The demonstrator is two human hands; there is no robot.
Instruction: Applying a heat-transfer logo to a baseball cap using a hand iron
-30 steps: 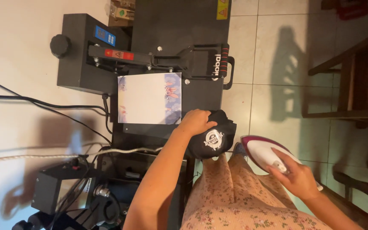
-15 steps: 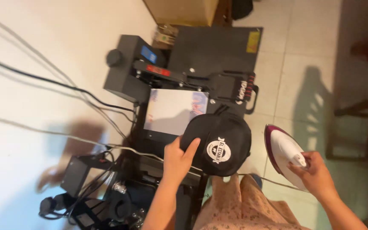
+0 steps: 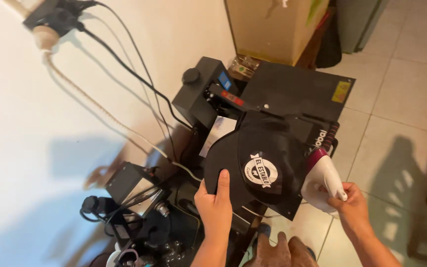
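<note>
Black cap (image 3: 260, 165) brim in left hand (image 3: 216, 207) grip, thumb up; right hand (image 3: 352, 202) clenched on iron (image 3: 322, 178).

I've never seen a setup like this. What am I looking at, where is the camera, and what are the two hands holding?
There is no robot here: a person works with bare hands, and the one camera sits on that person's head, looking down. So the arms coming up from the bottom edge are the wearer's own.

The left hand grips the brim of a black cap with a round white emblem on its front. The right hand holds a white and maroon clothes iron by its handle, right beside the cap.

Under the cap stands a black heat press, a flat machine on a stand, with a white sheet lying on its lower plate. Cables run along the white wall to more dark equipment at lower left. The floor is pale tile.
</note>
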